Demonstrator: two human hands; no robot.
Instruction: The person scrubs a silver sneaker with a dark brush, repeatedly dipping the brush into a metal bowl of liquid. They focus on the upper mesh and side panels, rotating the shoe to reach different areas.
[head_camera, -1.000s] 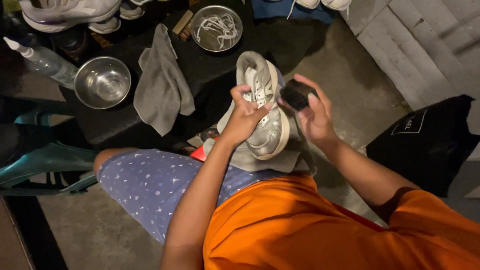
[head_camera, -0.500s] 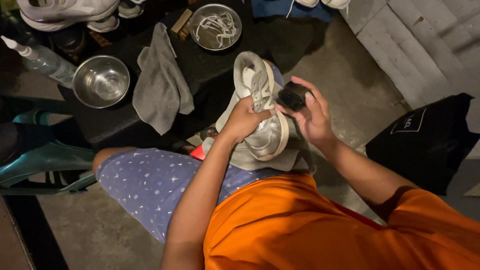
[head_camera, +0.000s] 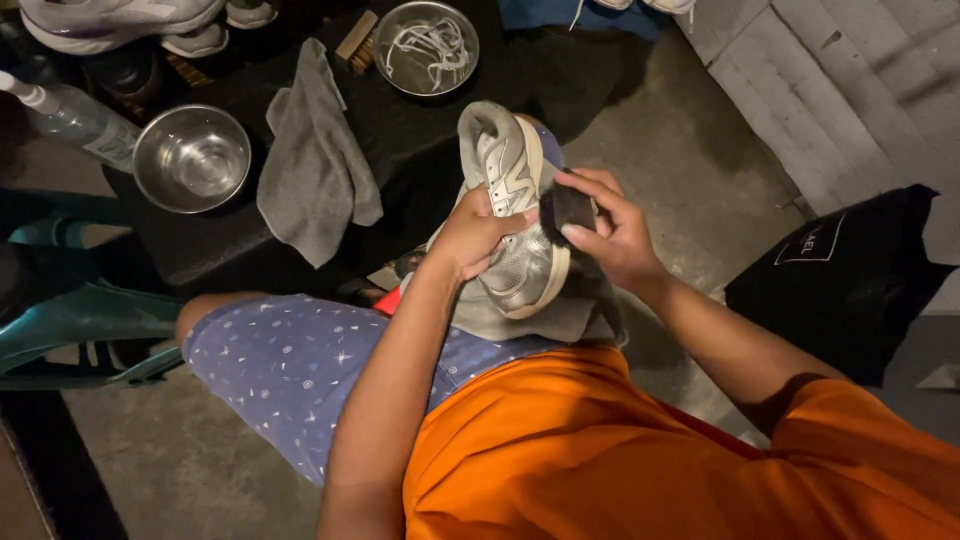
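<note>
Sneaker (head_camera: 512, 215), silver-grey with a pale sole, sits tilted over the person's lap, heel end pointing up and away, its lower part resting on a grey cloth (head_camera: 545, 318) spread across the knee. Left hand (head_camera: 470, 232) grips the shoe's upper from the side, fingers curled closed around it and thumb pressed against the laced area. Right hand (head_camera: 610, 232) holds a small dark brush block (head_camera: 566, 207), fingers wrapped shut over its top, and presses it against the sole edge of the sneaker. Beyond the shoe, a dark low table (head_camera: 240, 250) carries a grey towel (head_camera: 315, 170) draped over its top, an empty steel bowl (head_camera: 190, 158) to the left and a second steel bowl (head_camera: 425, 47) holding white laces. A clear spray bottle (head_camera: 70, 115) lies at the far left, near a teal plastic chair (head_camera: 90, 330). A black bag (head_camera: 850, 280) stands on the concrete floor at the right
</note>
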